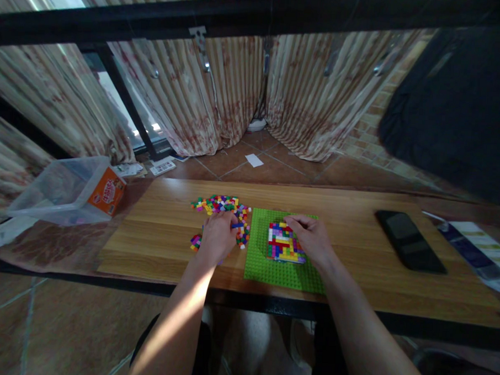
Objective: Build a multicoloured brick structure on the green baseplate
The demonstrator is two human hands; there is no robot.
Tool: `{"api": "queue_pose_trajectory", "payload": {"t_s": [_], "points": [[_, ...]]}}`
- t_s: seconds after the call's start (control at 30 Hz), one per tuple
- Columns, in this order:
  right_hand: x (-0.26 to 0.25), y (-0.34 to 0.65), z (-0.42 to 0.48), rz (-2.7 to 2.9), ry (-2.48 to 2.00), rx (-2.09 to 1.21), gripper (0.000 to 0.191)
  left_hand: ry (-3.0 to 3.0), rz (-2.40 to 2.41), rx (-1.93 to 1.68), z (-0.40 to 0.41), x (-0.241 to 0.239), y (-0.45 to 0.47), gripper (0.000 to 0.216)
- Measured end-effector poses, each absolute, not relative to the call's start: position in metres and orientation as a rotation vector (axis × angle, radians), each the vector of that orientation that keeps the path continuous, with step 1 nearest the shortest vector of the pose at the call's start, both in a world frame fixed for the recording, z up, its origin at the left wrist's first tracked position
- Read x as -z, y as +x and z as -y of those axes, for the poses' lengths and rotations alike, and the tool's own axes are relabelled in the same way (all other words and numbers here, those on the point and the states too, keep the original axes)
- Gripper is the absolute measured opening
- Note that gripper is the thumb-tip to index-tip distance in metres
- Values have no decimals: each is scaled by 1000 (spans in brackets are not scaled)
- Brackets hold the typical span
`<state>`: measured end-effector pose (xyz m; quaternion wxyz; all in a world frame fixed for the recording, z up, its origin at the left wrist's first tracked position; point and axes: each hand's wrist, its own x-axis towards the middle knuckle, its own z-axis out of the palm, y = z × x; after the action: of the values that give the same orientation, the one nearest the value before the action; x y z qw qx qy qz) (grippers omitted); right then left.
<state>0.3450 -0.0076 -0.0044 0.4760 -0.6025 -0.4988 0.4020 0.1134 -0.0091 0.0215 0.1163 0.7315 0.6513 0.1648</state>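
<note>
A bright green studded baseplate (257,259) lies on the wooden bench. On it sits a low, roughly rectangular block of multicoloured building bricks (284,245). My right hand (312,237) rests over this block's right side, thumb and fingers pinched together at its upper edge; whatever is between the fingertips is hidden. Left of the baseplate is a loose pile of small building bricks (220,203) in many colours. My left hand (218,233) reaches down into that pile with curled fingers. A blue brick (237,225) shows beside its fingertips; whether it is gripped is unclear.
A black smartphone (409,241) lies on the bench's right part, near a printed packet (479,253). Beyond the bench's left end stands a clear plastic bin (63,190) with an orange label. Curtains (229,92) hang behind. A dark object (456,108) fills the upper right.
</note>
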Motion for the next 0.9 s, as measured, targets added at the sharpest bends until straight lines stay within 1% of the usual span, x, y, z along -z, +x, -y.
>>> {"api": "queue_pose_trajectory", "payload": {"t_s": [0.13,0.3,0.43,0.5,0.57,0.73,0.9], "points": [[5,345,7,1226,-1471,-970,36,2114,-1866,-532,10,-21,114,10],[6,346,7,1270,-1459,-919,34,1983,-1749,-770,7,-18,110,13],[-5,342,12,1349,-1397,-710,30,1890,-1495,-1026,6,-20,113,20],[-13,336,17,1417,-1324,-588,26,1854,-1374,-1086,7,-23,119,22],[-20,329,22,1529,-1236,-547,22,1785,-1270,-1094,9,-25,127,25],[-28,317,29,1680,-1132,-633,15,1628,-1175,-1092,14,-30,146,33],[-24,316,27,1457,-1097,-796,11,1488,-1124,-1211,18,-29,159,34]]}}
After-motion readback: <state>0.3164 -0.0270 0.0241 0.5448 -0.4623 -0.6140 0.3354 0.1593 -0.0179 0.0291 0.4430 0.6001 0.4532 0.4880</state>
